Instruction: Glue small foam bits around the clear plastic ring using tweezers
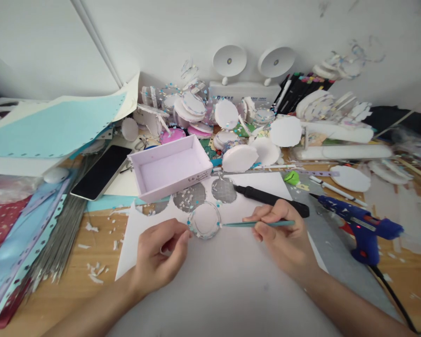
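My right hand [284, 234] grips teal tweezers [259, 224] in a pinch, with the tips at the right edge of a small round ring [200, 235]. White disc-like material shows inside this ring, and tiny blue and white bits dot its rim. The thumb and index finger of my left hand [161, 250] are pinched together at the ring's left edge. Below the ring lies a white foam sheet [210, 285]; round holes are cut through its far part. A black pen-shaped tool [270, 200] lies just beyond my right hand.
A pale lilac box [171, 182] stands behind the ring. At the right lies a blue glue gun [365, 222] with its cord; a phone [101, 172] is at the left. White foam discs [240, 158] pile up along the back, before a white two-headed lamp [245, 91].
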A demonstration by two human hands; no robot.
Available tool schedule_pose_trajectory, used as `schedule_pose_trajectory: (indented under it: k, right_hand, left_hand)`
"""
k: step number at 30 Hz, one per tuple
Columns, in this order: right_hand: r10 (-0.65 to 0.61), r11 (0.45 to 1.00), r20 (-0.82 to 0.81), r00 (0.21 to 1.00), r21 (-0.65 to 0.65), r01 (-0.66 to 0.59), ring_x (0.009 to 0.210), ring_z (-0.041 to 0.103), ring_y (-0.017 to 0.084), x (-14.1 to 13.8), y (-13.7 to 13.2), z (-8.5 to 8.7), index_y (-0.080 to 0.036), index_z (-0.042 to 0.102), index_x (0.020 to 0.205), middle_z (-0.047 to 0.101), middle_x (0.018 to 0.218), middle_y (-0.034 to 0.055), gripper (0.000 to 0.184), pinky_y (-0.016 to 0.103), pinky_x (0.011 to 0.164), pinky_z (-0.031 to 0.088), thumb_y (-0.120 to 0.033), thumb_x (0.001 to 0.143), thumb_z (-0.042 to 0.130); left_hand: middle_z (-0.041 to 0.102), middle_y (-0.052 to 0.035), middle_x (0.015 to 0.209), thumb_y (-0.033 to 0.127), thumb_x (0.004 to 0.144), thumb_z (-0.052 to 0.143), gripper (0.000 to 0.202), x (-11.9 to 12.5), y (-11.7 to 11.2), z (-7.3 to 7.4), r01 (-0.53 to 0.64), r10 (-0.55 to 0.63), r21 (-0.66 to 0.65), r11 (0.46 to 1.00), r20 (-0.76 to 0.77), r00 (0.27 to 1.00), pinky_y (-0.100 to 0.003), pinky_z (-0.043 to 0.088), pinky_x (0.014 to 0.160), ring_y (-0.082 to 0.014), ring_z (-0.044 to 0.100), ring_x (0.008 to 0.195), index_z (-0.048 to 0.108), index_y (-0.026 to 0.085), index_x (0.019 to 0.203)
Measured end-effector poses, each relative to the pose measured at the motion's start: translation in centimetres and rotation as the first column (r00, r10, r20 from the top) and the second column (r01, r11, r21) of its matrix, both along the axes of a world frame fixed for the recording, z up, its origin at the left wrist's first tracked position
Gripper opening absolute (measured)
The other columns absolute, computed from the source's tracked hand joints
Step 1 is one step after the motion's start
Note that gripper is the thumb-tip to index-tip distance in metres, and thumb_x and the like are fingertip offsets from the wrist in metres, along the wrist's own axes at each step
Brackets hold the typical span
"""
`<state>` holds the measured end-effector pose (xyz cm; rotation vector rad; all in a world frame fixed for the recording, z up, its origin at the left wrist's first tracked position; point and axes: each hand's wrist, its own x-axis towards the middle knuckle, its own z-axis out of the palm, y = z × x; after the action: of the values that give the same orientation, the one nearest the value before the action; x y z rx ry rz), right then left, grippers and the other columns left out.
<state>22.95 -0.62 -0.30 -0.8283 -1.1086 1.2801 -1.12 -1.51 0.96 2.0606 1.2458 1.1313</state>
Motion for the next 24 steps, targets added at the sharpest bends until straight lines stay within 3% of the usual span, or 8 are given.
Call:
schedule_pose_trajectory:
  k: [5,11,14,24]
  right_hand:
    - [0.039,0.999,-0.008,0.999,-0.017,-0.039,0.067,0.063,0.012,-0.1,-0.5,0.0,-0.023,0.058,0.079,0.065,0.074,0.0003,0.013,0.020,0.049,0.047,-0.016,0.081,0.069]
    - [0.072,0.997,-0.004,0.997,-0.017,-0.072,0.068,0.064,0.013,-0.6,-1.5,0.2,-0.024,0.060,0.081,0.066,0.076,0.0015,0.015,0.022,0.050,0.049,-0.012,0.080,0.069]
    - [0.083,0.996,0.032,0.996,0.018,-0.083,0.067,0.064,0.013,-1.0,-1.8,0.6,-0.024,0.061,0.081,0.068,0.077,0.0015,0.018,0.027,0.058,0.054,-0.008,0.079,0.069]
    - [0.048,0.999,0.075,0.996,0.010,-0.049,0.074,0.068,0.015,-1.2,-1.8,0.7,-0.022,0.063,0.080,0.068,0.077,0.0024,0.018,0.028,0.063,0.058,-0.006,0.076,0.070]
  left_hand:
    - [0.052,0.0037,0.050,0.009,0.083,0.053,0.012,0.2,-0.1,0.2,0.127,-0.128,0.022,0.992,0.073,0.989,-0.019,0.033,0.043,-0.0075,0.039,0.042,0.064,0.015,0.083]
    - [0.040,0.0089,0.048,0.009,0.082,0.061,0.017,0.4,-0.6,0.1,0.232,-0.209,-0.115,0.966,0.182,0.961,-0.015,0.028,0.038,-0.0055,0.031,0.040,0.067,0.015,0.097]
    - [0.035,0.0100,0.049,0.009,0.081,0.063,0.019,0.5,-0.8,0.0,0.270,-0.221,-0.185,0.945,0.249,0.943,-0.015,0.025,0.037,-0.0049,0.028,0.041,0.067,0.016,0.098]
    - [0.043,0.0053,0.048,0.014,0.084,0.059,0.013,0.8,-0.8,0.0,0.177,-0.097,-0.311,0.934,0.258,0.961,-0.015,0.032,0.040,-0.0066,0.036,0.044,0.072,0.012,0.085]
